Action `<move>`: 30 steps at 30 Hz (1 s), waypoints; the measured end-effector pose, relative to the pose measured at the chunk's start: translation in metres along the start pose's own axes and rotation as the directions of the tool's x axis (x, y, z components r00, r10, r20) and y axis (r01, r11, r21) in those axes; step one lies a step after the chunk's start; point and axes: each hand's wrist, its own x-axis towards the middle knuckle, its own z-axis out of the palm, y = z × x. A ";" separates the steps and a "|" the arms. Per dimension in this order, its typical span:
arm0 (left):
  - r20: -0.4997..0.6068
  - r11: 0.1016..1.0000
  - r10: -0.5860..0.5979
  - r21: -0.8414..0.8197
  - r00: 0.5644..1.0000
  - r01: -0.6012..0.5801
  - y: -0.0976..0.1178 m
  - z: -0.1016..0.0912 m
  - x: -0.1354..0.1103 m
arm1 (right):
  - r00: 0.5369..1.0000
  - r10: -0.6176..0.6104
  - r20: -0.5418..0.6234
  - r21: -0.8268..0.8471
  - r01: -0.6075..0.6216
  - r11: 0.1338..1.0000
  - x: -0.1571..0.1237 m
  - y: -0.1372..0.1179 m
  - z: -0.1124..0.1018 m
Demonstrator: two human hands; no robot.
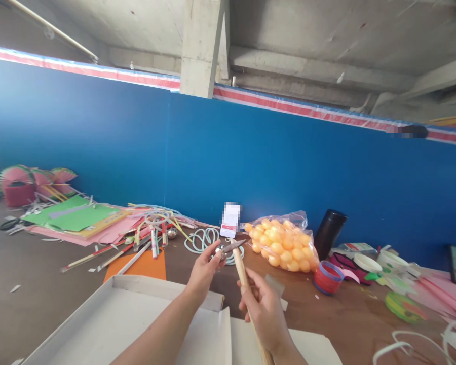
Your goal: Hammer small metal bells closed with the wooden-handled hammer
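Observation:
My right hand (pixel 264 309) is closed around the wooden handle of a small hammer (pixel 240 263), whose metal head points up and left above the table. My left hand (pixel 204 268) pinches a small shiny metal bell (pixel 219 250) right against the hammer head. Both hands hover over the brown table (pixel 41 299), just beyond the far edge of a shallow white cardboard box (pixel 137 314).
A clear bag of orange balls (pixel 281 243) lies behind the hands, with a black cylinder (pixel 329 233) and a red tape roll (pixel 328 277) to its right. Coloured paper sheets (pixel 76 218), sticks and a coiled light cord (pixel 203 238) lie at left. A blue wall (pixel 228 162) backs the table.

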 end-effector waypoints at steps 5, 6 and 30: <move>0.023 0.999 0.030 0.034 0.999 -0.030 0.001 -0.001 -0.001 | 0.997 -0.030 -0.077 0.014 0.031 0.999 0.000 0.002 -0.001; 0.027 0.999 0.032 0.037 0.999 -0.033 0.001 -0.001 -0.001 | 0.997 -0.031 -0.073 0.006 0.032 0.999 0.000 0.003 -0.001; 0.035 0.982 -0.099 -0.157 0.994 0.104 0.007 0.001 -0.004 | 0.980 -0.187 -0.065 -0.096 0.180 0.979 -0.003 0.010 0.003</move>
